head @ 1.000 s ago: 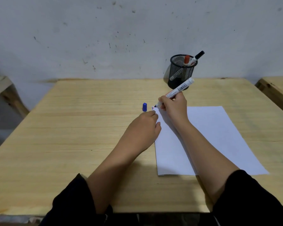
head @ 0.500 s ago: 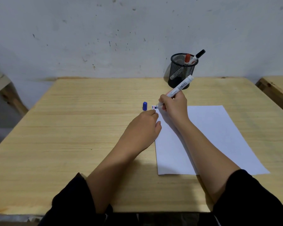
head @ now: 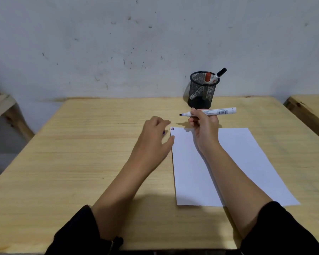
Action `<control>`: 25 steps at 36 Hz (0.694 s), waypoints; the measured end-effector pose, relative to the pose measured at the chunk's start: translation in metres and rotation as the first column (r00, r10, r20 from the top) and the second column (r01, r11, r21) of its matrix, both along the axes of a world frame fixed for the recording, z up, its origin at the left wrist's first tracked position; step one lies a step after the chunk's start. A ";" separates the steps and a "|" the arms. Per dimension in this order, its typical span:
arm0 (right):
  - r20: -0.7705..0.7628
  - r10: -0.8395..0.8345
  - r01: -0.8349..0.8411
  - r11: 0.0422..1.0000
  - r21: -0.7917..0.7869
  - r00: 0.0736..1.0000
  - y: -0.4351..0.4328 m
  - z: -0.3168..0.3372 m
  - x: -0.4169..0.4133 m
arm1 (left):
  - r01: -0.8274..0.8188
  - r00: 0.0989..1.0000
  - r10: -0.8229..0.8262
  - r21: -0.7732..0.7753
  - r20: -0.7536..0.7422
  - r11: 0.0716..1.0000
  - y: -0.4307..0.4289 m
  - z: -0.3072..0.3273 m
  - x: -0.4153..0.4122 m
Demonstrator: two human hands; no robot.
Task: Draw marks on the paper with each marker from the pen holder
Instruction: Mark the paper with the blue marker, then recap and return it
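Setting: scuffed pale wall (head: 118, 43) behind a light wooden desk (head: 81, 162), seen from a head-worn camera.

Right grip: the right hand (head: 204, 129) is closed around an uncapped marker (head: 213, 112), held level above the desk with its dark tip pointing left, clear of the sheet so it leaves no stray ink.

Paper: a white paper (head: 238, 162) lies under and nearer than the right grip; short marks (head: 172, 128) sit at its far left corner, just below and left of the tip.

Left grip: the left hand (head: 155, 137) hovers loosely curled just left of the sheet's edge; a blue cap (head: 163, 132) peeks from beside its fingers, though whether they have hold of it cannot be told.

Holder: a black mesh pen holder (head: 203, 91) stands just beyond the right grip, with a red-capped marker (head: 208, 77) and a black-capped marker (head: 219, 74) leaning inside.

Likely step: recapping, judging by the raised tip and the cap close by.
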State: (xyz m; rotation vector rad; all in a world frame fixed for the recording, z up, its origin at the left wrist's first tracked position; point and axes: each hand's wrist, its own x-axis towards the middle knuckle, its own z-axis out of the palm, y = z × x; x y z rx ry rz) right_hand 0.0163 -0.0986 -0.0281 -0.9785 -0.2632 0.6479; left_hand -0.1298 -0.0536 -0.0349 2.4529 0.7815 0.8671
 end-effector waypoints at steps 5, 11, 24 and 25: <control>-0.009 -0.009 0.009 1.000 0.005 1.000 0.000 0.001 -0.001 | -0.066 0.998 0.066 -0.131 -0.002 0.989 0.018 0.003 0.005; -0.028 -0.016 0.016 1.000 0.020 0.999 -0.001 0.005 -0.007 | -0.087 0.993 0.073 -0.175 -0.088 0.981 0.032 -0.006 0.016; 0.055 0.032 -0.035 0.998 0.054 0.998 -0.015 0.036 -0.007 | 0.101 0.794 0.340 -0.660 0.504 0.744 0.011 0.035 0.019; 0.060 0.045 -0.048 0.997 0.061 0.997 -0.017 0.036 -0.008 | 0.158 0.777 0.346 -0.694 0.526 0.702 0.008 0.036 0.020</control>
